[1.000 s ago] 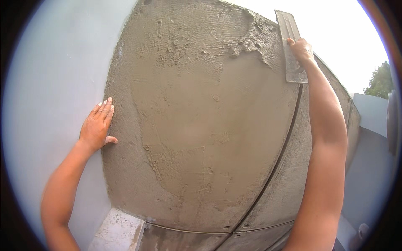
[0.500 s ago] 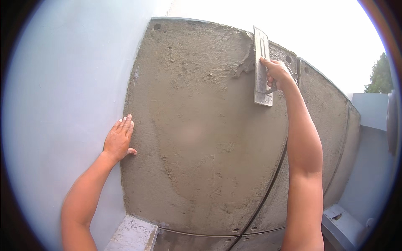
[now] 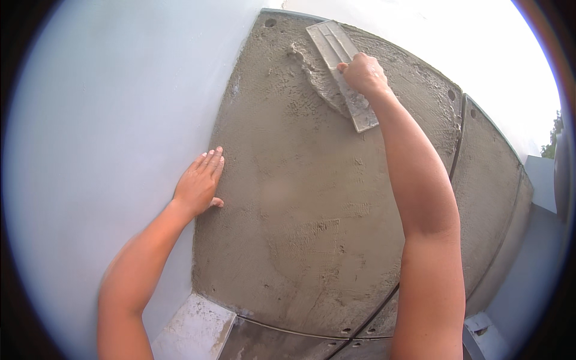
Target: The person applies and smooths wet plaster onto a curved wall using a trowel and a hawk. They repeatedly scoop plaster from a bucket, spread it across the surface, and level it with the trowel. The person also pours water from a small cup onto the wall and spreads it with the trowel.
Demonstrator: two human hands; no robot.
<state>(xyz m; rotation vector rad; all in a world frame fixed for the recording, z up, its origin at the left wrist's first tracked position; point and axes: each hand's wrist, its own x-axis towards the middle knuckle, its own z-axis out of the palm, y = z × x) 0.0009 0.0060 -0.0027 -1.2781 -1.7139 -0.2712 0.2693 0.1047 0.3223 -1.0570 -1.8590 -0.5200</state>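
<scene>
My right hand (image 3: 365, 75) grips a flat, long metal plastering trowel (image 3: 329, 45), tilted with its top to the left and pressed near the top of a grey cement-coated panel (image 3: 312, 198). A rough ridge of wet cement (image 3: 309, 75) runs along the trowel's left side. The lower middle of the panel looks smoother, with some streaks and pits. My left hand (image 3: 201, 177) lies open against the left edge of the panel at the corner with a pale blue-grey wall (image 3: 108, 132), fingers straight and thumb out.
A dark groove (image 3: 372, 309) divides the panels, and more grey panels (image 3: 489, 198) continue right. A stained white ledge (image 3: 192, 321) sits at the bottom left, another small ledge (image 3: 480, 330) at the lower right. Pale blue-grey structures (image 3: 540, 183) and foliage (image 3: 549, 147) are at the far right.
The trowel has moved left across the panel's top and tilted, with the cement ridge now farther left. My left hand still rests at the corner. The view has shifted.
</scene>
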